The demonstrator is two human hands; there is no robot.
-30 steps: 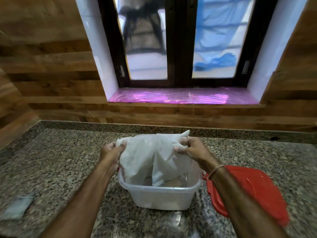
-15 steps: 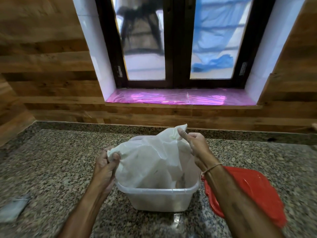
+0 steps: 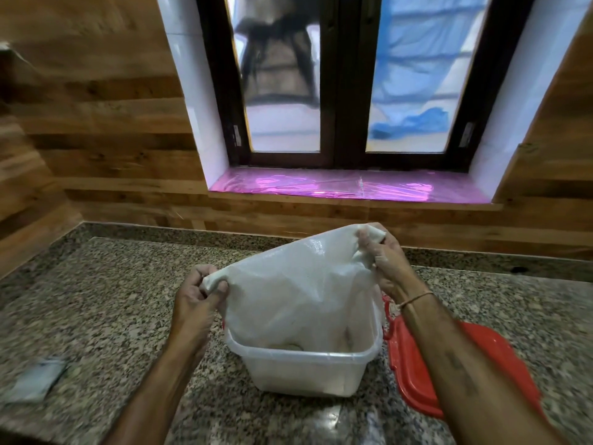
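Both forearms come in from the bottom edge over a speckled granite counter [image 3: 112,300]. Between them, near the front, stands a clear plastic tub [image 3: 305,374], upright and open. Just to its right lies a red lid [image 3: 414,374], flat on the counter and partly covered by the right forearm; whether it touches the tub cannot be told. Well to the left, near the edge of view, a small pale packet [image 3: 35,379] lies blurred. Above the tub hangs the white bag [image 3: 298,290], thin and half see-through, stretched taut between the hands with its lower part sagging down inside the tub walls. What is in it is too dim to make out. The left hand [image 3: 195,297] pinches a bunched corner of the bag between thumb and curled fingers, just over the tub's left rim. The right hand [image 3: 385,258], with a thin thread band [image 3: 415,298] at the wrist, grips the other bunched corner in curled fingers, higher and farther back, so the bag's top edge slopes up to the right. Behind the counter rises a wood-plank wall [image 3: 112,123]. A sill covered in shiny pink film [image 3: 349,187] is set into it, and above that is a dark-framed window [image 3: 349,91] with two panes.
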